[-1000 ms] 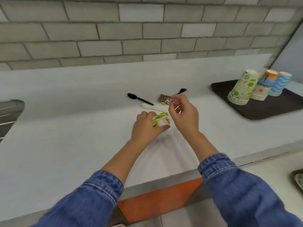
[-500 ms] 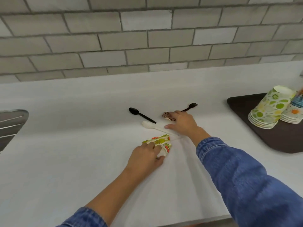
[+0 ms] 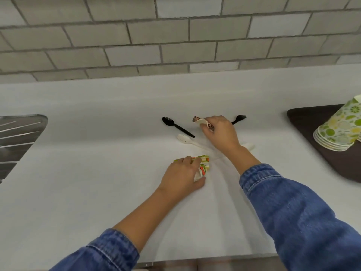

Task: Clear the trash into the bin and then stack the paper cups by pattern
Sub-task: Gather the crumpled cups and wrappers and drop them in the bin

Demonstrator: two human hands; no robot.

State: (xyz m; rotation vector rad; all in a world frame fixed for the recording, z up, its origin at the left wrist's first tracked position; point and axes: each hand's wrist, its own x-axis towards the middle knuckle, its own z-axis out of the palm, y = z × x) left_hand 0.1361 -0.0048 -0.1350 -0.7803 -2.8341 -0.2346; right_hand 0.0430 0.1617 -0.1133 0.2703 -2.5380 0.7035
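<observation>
My left hand is closed around a crushed paper cup with a green and red pattern, pressed low on the white counter. My right hand has reached farther back and pinches a crumpled brown spotted wrapper, lifting its edge. A black spoon lies left of that hand, a black fork pokes out behind it, and a white spoon lies under my right wrist. A stack of green citrus-pattern cups lies tilted on a dark tray at the right edge.
A metal sink drainer sits at the left edge. A grey brick wall backs the counter. No bin is in view.
My right hand went from beside the crushed cup out to the spotted wrapper and closed on it. My left hand lowered the cup toward the counter. The view moved closer and to the left.
</observation>
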